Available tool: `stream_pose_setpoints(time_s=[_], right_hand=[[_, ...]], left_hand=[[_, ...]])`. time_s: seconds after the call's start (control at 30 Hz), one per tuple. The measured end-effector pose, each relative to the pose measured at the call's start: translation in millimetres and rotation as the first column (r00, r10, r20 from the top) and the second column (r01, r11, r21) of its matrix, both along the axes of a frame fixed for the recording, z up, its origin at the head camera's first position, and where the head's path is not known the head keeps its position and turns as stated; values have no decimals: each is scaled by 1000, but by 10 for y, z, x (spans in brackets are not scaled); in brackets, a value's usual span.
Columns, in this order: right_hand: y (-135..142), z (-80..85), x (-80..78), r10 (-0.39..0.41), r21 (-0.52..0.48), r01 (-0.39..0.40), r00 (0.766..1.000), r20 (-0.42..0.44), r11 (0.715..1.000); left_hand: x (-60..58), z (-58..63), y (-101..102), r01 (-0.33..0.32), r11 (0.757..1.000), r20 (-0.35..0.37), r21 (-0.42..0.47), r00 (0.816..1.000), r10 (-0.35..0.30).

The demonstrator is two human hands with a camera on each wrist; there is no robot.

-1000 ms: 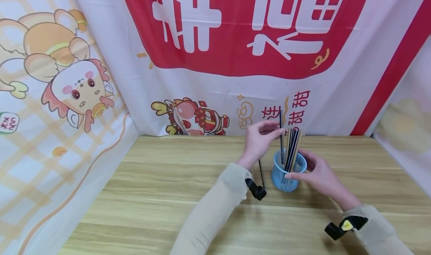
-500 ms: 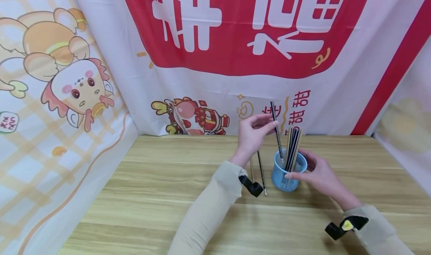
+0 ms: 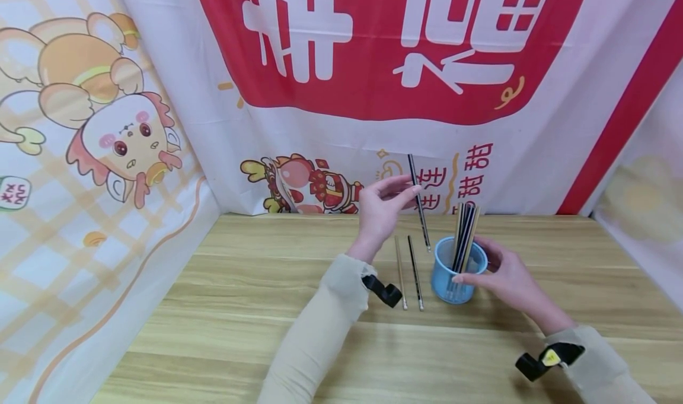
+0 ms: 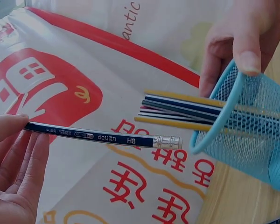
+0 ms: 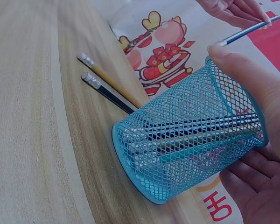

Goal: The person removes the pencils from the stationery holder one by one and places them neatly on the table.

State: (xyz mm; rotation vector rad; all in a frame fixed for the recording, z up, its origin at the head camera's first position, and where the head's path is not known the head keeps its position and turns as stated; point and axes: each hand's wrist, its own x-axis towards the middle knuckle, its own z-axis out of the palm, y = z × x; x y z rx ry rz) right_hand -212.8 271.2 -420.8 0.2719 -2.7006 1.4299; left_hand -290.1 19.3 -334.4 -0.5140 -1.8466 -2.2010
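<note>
Between thumb and fingers my left hand [image 3: 381, 205] pinches a dark blue pencil [image 4: 98, 135], its white eraser end pointing down. This pencil hangs clear of the cup, up and to its left in the head view. My right hand [image 3: 504, 273] grips the rim of a light blue mesh pencil cup [image 5: 186, 135] standing on the table. Inside the cup, several dark and yellow pencils [image 4: 177, 109] lean together. Left of it on the table lie a yellow pencil [image 3: 401, 273] and a dark pencil [image 3: 415, 273], side by side, eraser ends toward me.
The wood-grain table [image 3: 240, 309] meets a white and red printed cloth [image 3: 341, 131] at its back edge. Another printed cloth [image 3: 107, 226] hangs along the left side. Each wrist wears a small black camera, such as the left wrist camera [image 3: 384, 291].
My left hand has drawn the dark pencil up out of the cup and carried it left. The two pencils on the table are now uncovered. My right hand keeps its hold on the cup.
</note>
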Motion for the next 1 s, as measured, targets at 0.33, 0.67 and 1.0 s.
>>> stream_pose_setpoints(time_s=[0.33,0.67,1.0], right_hand=[[-3,-7,6,2,2,-2,1000,-10,1000],[-6,6,1,1,0,-1,1000,-6,1000],[-1,-13,-8,0,-3,0,1000,-5,1000]], left_hand=[[-81,-148,-172,-44,998,22,-43,999,45],[-140,-313,-322,-56,989,54,-134,997,64],[-172,-487,-403,-14,986,122,-164,992,34]])
